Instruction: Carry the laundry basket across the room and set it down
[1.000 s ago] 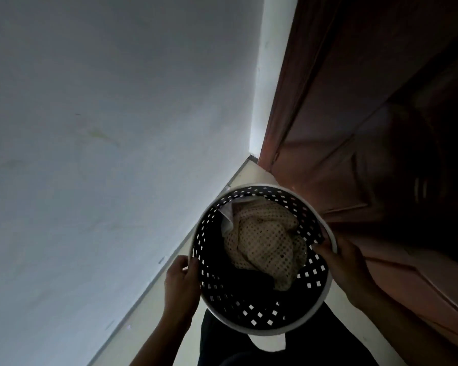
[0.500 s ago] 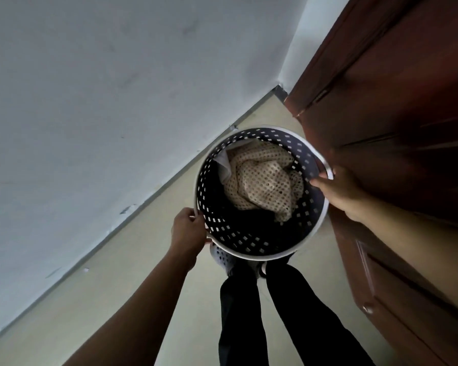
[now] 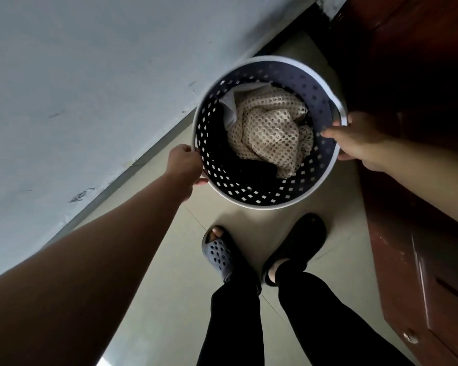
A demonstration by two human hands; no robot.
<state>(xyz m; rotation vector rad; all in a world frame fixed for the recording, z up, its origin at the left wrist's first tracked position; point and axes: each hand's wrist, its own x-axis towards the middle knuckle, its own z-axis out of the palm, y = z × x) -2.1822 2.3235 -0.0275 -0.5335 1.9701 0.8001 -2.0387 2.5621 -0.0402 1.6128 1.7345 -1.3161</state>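
Note:
A round dark laundry basket with a white rim and perforated walls sits low over the tiled floor, in the corner between wall and cabinet. Inside lies a cream mesh cloth on top of dark clothes. My left hand grips the rim on the left side. My right hand grips the rim on the right side, thumb inside the wall. Whether the basket's base touches the floor is hidden.
A pale wall runs along the left with a grey skirting. A dark red-brown wooden cabinet stands close on the right. My feet in a perforated sandal and a black sandal stand on cream tiles just behind the basket.
The basket has gone down and away from my body towards the floor in the corner, both arms stretching out. My view has tilted down, so my feet now show.

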